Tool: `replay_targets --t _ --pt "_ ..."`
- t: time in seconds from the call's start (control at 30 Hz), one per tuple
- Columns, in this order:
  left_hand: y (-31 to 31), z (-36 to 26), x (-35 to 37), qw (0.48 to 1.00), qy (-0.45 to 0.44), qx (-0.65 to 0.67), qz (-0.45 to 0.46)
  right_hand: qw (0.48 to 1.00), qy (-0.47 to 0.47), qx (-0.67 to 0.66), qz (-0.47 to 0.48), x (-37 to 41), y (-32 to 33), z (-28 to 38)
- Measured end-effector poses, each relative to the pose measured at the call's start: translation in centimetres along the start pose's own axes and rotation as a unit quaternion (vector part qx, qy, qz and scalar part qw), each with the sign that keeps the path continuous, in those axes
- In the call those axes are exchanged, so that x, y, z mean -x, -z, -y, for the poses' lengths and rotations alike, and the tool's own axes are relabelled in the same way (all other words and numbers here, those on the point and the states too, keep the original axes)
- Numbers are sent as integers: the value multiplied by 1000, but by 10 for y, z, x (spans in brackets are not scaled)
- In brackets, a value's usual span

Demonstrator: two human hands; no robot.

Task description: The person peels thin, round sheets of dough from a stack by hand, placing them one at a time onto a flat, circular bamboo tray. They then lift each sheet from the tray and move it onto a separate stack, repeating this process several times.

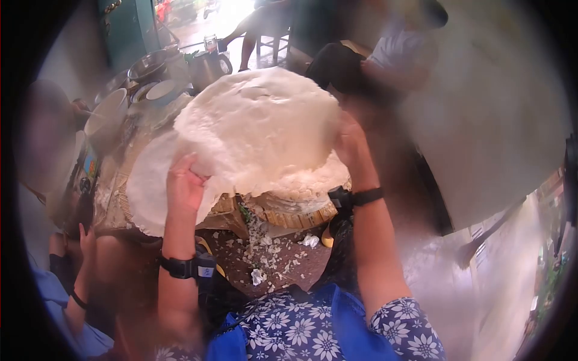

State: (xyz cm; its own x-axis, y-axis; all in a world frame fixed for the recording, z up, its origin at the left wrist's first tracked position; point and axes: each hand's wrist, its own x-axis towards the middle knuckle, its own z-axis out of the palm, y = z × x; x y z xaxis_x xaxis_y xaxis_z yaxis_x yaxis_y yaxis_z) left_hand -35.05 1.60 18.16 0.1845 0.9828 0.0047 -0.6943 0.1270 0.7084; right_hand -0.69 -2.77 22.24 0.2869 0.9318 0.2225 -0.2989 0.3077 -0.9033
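Observation:
A large, thin, pale round flatbread (265, 120) is held up in front of me between both hands. My left hand (185, 183) pinches its lower left edge, thumb and fingers closed. At its right edge, my right hand (350, 144) grips the rim, with its fingers partly hidden behind the sheet. Below it, a stack of similar flatbreads (301, 191) rests on a woven slatted mat (292, 218). Another pale round sheet (153, 186) lies to the left, partly covered by the raised one and my left hand.
Metal bowls (147, 66), a white bowl (107, 114) and a metal jug (208, 71) stand at the back left. Scraps (271, 253) litter the floor. A co-worker's hand (88, 240) shows at left. Another person (391, 57) sits at the back. A broom (472, 249) is right.

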Motion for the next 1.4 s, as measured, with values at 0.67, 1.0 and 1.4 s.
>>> replay_targets --t 0.67,1.0,1.4 --pt "-6 183 -33 967 174 -161 -96 929 -97 291 -208 -30 181 -79" --pt "0 180 -30 976 178 -92 -79 796 -45 571 -196 -27 171 -77" --pt "4 188 -32 981 163 -78 -64 746 -72 632 -196 -25 171 -75"
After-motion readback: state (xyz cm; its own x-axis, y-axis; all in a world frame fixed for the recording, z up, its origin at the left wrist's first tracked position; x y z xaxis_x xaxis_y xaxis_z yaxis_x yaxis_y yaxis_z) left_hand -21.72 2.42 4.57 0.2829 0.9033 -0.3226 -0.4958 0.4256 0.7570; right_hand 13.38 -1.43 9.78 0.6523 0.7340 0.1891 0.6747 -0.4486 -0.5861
